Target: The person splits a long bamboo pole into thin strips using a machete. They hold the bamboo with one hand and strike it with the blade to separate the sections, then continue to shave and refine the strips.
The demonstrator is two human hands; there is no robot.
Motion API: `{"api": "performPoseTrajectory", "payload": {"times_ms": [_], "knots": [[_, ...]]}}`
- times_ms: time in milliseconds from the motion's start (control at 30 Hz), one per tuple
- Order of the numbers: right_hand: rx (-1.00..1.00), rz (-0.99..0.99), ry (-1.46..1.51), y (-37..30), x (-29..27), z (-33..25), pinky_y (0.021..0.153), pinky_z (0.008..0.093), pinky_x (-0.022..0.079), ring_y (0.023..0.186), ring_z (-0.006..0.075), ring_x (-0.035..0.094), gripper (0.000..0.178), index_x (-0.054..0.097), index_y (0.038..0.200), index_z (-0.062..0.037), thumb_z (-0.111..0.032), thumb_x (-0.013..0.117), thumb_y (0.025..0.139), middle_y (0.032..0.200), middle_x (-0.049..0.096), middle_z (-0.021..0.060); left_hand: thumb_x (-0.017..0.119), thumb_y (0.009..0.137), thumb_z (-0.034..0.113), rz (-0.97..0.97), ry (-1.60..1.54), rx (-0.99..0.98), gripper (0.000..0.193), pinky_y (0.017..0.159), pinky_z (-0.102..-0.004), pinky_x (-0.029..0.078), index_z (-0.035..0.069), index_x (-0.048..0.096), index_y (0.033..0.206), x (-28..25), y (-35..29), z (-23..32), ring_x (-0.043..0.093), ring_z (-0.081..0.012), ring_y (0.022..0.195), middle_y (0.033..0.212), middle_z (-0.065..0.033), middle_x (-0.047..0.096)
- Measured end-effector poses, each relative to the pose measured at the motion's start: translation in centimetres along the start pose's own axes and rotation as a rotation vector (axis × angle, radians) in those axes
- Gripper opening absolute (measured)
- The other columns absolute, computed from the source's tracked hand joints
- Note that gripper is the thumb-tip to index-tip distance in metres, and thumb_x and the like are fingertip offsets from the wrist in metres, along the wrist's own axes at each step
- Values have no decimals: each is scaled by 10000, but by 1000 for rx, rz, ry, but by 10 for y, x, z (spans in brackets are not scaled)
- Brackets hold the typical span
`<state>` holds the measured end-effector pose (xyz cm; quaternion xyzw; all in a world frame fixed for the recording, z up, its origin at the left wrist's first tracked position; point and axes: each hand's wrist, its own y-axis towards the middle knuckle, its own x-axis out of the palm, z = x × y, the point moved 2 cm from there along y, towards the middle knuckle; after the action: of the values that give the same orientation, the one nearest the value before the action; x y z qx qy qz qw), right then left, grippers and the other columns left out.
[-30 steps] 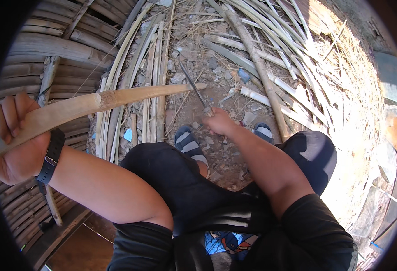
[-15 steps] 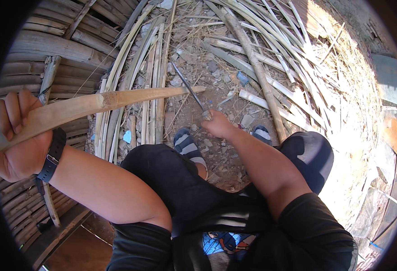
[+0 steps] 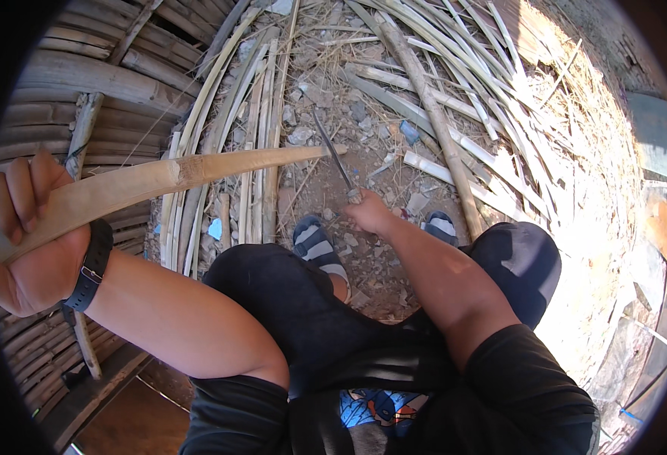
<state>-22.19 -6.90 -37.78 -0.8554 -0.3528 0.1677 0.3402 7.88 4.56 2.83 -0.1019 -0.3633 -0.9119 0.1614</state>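
Observation:
At the far left, my left hand is wrapped round the near end of a long split bamboo strip. The strip reaches across to the middle, its narrow far end pointing right and a node ring partway along. My right hand grips a knife by its handle in front of my feet. The thin blade slants up and to the left and crosses the strip's far end; whether it touches the strip I cannot tell.
Split bamboo strips lie on the ground to the left, and a larger pile of strips spreads at right around a round pole. A bamboo slat wall stands at left. Stones and shavings litter the dirt near my sandals.
The knife blade has turned slightly, its tip shifting to the right and down. My left hand has rolled the bamboo strip a little, so its node shows a broader face.

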Motion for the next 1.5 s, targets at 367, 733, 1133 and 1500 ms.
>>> {"api": "performPoseTrajectory", "payload": {"times_ms": [367, 733, 1133, 1500], "knots": [[-133, 22, -184, 4, -2, -10, 639, 387, 534, 658, 260, 689, 394, 628, 1103, 2, -240, 681, 797, 827, 697, 175, 619, 630, 302, 1, -127, -80, 167, 494, -205, 252, 269, 458, 601, 12, -4, 4, 338, -56, 424, 525, 123, 369], [-170, 53, -321, 10, -7, 7, 725, 416, 543, 735, 331, 703, 451, 620, 1130, 35, -264, 665, 796, 855, 705, 219, 664, 677, 285, -81, -175, -59, 220, 516, -194, 258, 273, 452, 619, 11, -6, -2, 319, -41, 439, 546, 139, 386], [-73, 36, -286, 2, -8, -6, 798, 420, 531, 834, 323, 702, 380, 644, 1111, -5, -237, 672, 811, 819, 710, 175, 574, 604, 270, 21, -89, -68, 148, 497, -220, 235, 274, 432, 563, 7, -2, 3, 315, -58, 430, 521, 125, 375], [-287, -457, -83, -61, 13, -146, 453, 276, 455, 476, 143, 559, 352, 555, 1051, 79, -136, 645, 788, 661, 606, 78, 636, 615, 246, -62, -170, -95, 237, 518, -207, 251, 281, 405, 572, 6, -2, 2, 319, -50, 447, 521, 132, 358]]}}
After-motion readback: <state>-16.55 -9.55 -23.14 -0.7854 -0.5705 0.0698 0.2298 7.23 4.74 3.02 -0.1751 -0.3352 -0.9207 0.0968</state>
